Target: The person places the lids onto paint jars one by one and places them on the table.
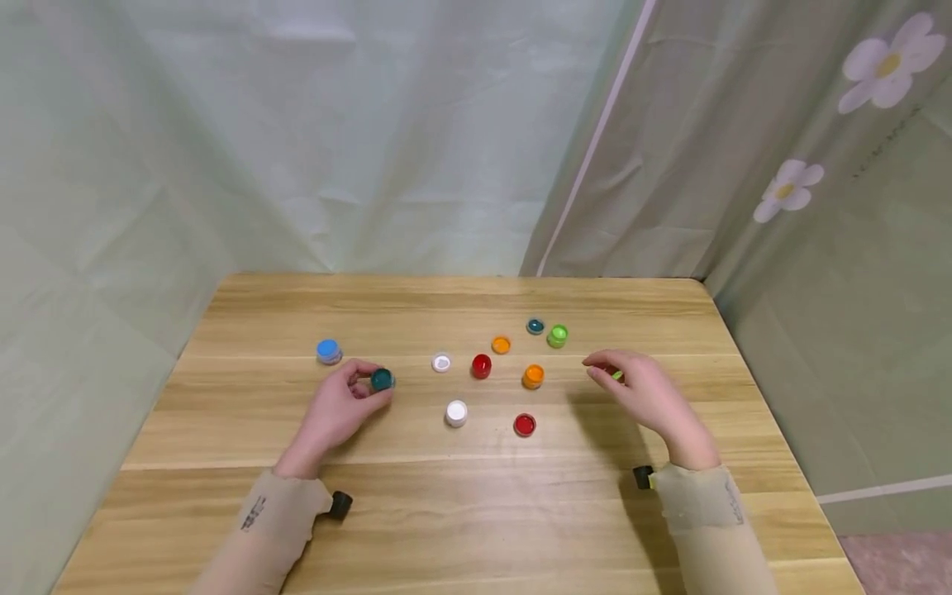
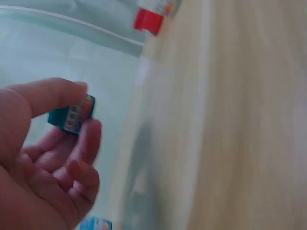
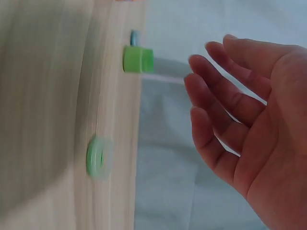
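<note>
My left hand (image 1: pixel 344 406) pinches a small dark teal paint pot (image 1: pixel 383 379) between thumb and fingers, above the left part of the table. A printed label shows on that pot (image 2: pixel 74 116) in the left wrist view. Over the right side, my right hand (image 1: pixel 638 387) hovers with relaxed, slightly bent fingers and holds nothing. Below it on the table lies a light green lid (image 3: pixel 99 157), mostly covered by the hand in the head view. A bright green pot (image 1: pixel 558 335) stands to the left of this hand, with a teal lid (image 1: pixel 535 326) beside it.
Mid-table stand a red pot (image 1: pixel 481 366), an orange pot (image 1: pixel 533 377) and a white pot (image 1: pixel 457 413). Among them lie an orange lid (image 1: pixel 502 345), a white lid (image 1: pixel 441 362) and a red lid (image 1: pixel 525 425). A blue pot (image 1: pixel 329 351) sits far left. Curtains (image 1: pixel 416 149) hang behind.
</note>
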`<state>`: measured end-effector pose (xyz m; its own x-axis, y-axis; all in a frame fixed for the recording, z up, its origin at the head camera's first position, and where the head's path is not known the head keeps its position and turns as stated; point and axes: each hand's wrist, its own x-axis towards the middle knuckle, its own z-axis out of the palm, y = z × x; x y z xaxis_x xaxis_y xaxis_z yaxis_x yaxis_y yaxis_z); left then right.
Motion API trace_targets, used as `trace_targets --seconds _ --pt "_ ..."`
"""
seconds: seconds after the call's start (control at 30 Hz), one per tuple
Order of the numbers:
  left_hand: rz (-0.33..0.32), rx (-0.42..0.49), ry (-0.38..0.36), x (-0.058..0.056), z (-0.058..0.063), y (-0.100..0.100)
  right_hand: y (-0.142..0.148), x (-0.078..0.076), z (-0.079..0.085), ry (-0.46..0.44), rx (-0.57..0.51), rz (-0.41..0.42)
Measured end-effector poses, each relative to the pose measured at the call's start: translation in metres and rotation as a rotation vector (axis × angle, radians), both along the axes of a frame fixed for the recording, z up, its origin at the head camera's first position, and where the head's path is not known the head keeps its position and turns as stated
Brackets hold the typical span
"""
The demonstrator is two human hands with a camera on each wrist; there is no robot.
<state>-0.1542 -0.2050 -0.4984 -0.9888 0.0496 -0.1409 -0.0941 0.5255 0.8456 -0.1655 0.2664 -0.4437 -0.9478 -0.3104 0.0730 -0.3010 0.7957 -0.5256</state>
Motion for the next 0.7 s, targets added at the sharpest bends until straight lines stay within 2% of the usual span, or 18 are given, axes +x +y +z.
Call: trace_targets --seconds 0.17,0.3,0.43,0.57,0.7 --pt "-0.009 0.160 0.124 0.005 0.008 0.015 -0.024 -0.037 0.003 -0.058 0.002 0.009" --pt "0.006 0.265 0.161 0.008 0.015 0.027 -0.044 -0.069 0.004 -0.101 0.051 -0.014" --pt "0.026 0.337 0.180 0.011 0.020 0.038 -0.063 -0.097 0.000 -0.148 0.142 -0.002" --pt "0.023 0.361 0.181 0.014 0.022 0.046 -0.077 -0.116 -0.008 -0.175 0.247 0.018" --pt "0.021 0.361 0.184 0.016 0.020 0.050 -0.086 -0.124 -0.014 -0.197 0.321 0.020"
